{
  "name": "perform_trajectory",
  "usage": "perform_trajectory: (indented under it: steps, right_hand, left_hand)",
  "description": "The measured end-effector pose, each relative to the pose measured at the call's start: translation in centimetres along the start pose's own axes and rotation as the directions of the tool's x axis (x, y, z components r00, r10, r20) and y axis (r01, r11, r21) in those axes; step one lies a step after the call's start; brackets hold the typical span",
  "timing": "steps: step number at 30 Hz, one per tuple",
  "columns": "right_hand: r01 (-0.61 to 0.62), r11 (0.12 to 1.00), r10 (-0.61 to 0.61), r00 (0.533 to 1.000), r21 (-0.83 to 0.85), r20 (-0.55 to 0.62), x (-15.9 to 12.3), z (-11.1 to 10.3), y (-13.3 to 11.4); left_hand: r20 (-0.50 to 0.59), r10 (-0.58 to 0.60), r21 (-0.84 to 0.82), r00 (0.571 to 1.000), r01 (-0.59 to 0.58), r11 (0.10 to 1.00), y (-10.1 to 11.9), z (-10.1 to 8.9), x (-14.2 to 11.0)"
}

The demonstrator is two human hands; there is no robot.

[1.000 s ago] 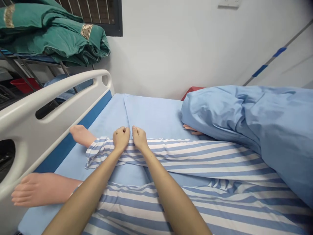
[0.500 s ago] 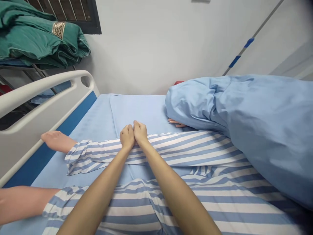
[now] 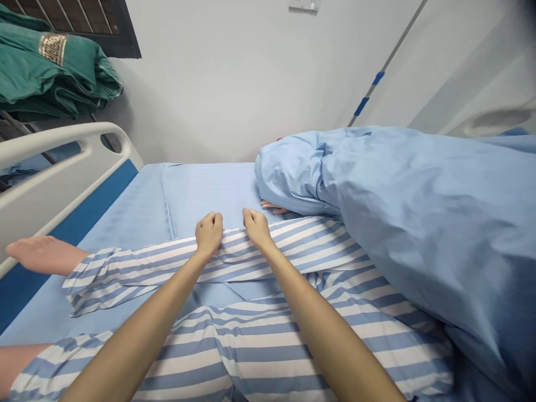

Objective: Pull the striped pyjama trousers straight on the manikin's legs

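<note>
My left hand [image 3: 209,233] and right hand [image 3: 256,228]: both clenched, gap between, on far striped trouser leg [image 3: 138,267]; cannot tell whether cloth is gripped. Trouser leg: lengthwise on bed [image 3: 205,190], bare foot [image 3: 46,255] near footboard [image 3: 54,195]. Blue quilt [image 3: 397,184]: bunched right of hands.

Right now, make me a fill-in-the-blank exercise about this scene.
The left hand and the right hand are both curled into ____.
The trousers have white stripes alternating with ____ ones.
The quilt lies toward the picture's ____ side.
The bundled cloth at upper left is mostly ____.
Missing words: fists; blue; right; green.
</note>
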State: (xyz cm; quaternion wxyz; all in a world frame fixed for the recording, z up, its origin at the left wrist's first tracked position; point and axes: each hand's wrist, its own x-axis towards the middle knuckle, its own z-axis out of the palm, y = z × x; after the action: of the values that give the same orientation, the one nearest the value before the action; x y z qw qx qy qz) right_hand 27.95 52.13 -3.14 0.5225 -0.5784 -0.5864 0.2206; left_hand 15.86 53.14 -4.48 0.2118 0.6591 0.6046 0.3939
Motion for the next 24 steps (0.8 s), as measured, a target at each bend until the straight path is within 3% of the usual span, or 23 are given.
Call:
perform_trajectory:
  steps: [4, 7, 9, 12, 15, 18, 24]
  right_hand:
    - [0.017, 0.998, -0.016, 1.0, 0.06, -0.017, 0.1, -2.5, 0.5]
    - [0.121, 0.99, -0.121, 0.993, -0.067, 0.005, 0.0, -4.5, 0.7]
    - [0.099, 0.986, -0.101, 0.995, -0.131, -0.011, 0.0, -5.7, 1.4]
    - [0.014, 1.0, -0.014, 0.997, -0.007, -0.074, 0.4, -7.3, 3.0]
    - [-0.019, 0.984, 0.039, 0.993, 0.177, -0.112, 1.3, -9.3, 4.3]
    - [-0.042, 0.985, 0.07, 0.983, 0.166, -0.17, 1.8, -11.6, 5.5]
    - [-0.176, 0.932, 0.242, 0.952, 0.315, -0.185, 2.2, -13.0, 6.3]
  left_hand:
    - [-0.006, -0.029, 0.029, 1.0, 0.029, 0.999, 1.4, 2.0, -0.7]
    - [-0.068, -0.06, 0.076, 0.996, 0.065, 0.995, 2.4, 2.9, -0.9]
    - [-0.076, -0.047, 0.0, 0.996, 0.048, 0.999, 3.5, 3.4, -0.9]
    - [-0.029, 0.041, -0.101, 0.999, -0.044, 0.994, 5.7, 4.8, -1.5]
    - [0.02, 0.109, -0.014, 0.994, -0.109, 0.994, 7.1, 6.4, -2.9]
    - [0.036, 0.098, 0.061, 0.995, -0.1, 0.993, 8.2, 7.4, -3.5]
    - [0.039, 0.103, -0.287, 0.994, -0.088, 0.954, 13.5, 10.3, -2.7]
